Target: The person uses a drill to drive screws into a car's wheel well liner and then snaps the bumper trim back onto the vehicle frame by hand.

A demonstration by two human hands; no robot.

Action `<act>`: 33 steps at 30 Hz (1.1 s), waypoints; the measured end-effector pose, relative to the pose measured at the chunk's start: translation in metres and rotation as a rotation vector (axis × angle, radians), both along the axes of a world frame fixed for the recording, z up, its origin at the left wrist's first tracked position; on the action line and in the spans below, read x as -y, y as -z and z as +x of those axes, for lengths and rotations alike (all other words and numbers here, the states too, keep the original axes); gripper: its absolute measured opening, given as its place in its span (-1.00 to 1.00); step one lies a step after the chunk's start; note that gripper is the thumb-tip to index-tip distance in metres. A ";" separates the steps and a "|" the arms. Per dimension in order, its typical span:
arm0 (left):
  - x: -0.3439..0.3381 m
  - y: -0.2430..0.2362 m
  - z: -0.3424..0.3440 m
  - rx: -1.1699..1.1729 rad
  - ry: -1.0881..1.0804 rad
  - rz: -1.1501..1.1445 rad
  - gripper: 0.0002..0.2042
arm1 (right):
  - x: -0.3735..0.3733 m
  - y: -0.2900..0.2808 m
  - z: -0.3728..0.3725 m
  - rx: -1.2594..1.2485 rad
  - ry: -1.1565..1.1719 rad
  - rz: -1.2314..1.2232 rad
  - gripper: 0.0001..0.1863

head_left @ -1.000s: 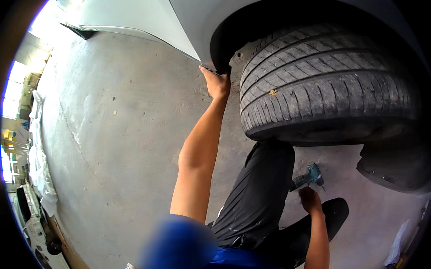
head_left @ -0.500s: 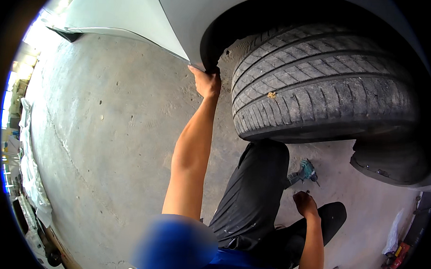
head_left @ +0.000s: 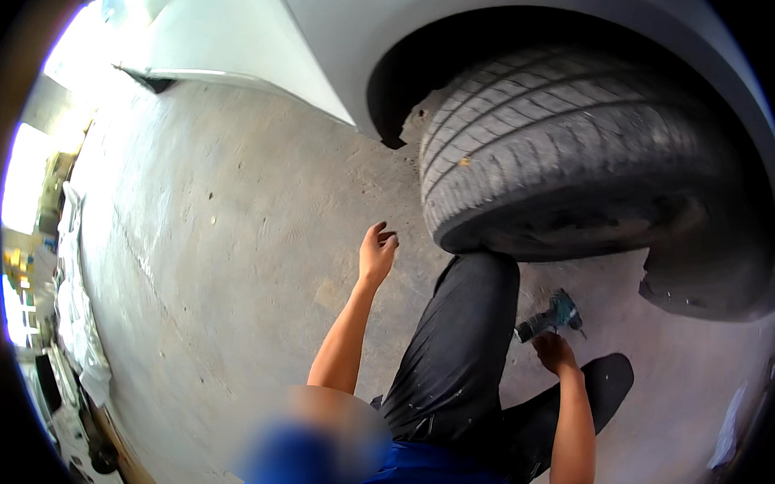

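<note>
Since the earlier frame, the left hand (head_left: 377, 252) has come off the edge of the wheel arch and now hangs in the air over the concrete floor (head_left: 216, 262), left of the tyre (head_left: 570, 154) and clear of it. Its fingers are loosely curled with nothing between them. The right hand (head_left: 554, 352) has stayed low on the right, close to the small teal power drill (head_left: 550, 317) that lies on the floor just beyond its fingertips; whether the fingers touch the drill's grip cannot be told, and the hand is not wrapped round it. The two hands are well apart, with the person's outstretched leg in dark trousers (head_left: 456, 355) between them, the knee reaching under the near side of the tyre. The tyre sits in the wheel arch of a pale grey car body (head_left: 343, 36) at the far side of the scene, its tread facing the camera. A dark shoe (head_left: 609, 378) rests on the floor to the right of the right hand. Far left, bright daylight and clutter line the edge of the floor
</note>
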State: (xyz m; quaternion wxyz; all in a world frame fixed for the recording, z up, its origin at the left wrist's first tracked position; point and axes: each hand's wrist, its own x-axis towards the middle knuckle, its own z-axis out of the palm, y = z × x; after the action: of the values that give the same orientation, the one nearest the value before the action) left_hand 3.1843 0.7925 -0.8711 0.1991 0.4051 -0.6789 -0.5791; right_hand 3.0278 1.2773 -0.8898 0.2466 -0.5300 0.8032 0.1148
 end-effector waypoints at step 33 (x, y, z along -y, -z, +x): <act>-0.122 -0.346 -0.198 -0.481 0.436 -1.796 -0.48 | -0.060 0.047 0.014 0.170 1.703 -0.474 -0.58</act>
State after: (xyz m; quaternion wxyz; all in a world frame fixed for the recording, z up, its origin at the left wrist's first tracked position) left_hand 2.9863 0.9143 -0.5248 0.4575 -0.1645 -0.8714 0.0662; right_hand 3.0418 1.3372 -0.9370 0.1909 0.2034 0.9065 -0.3168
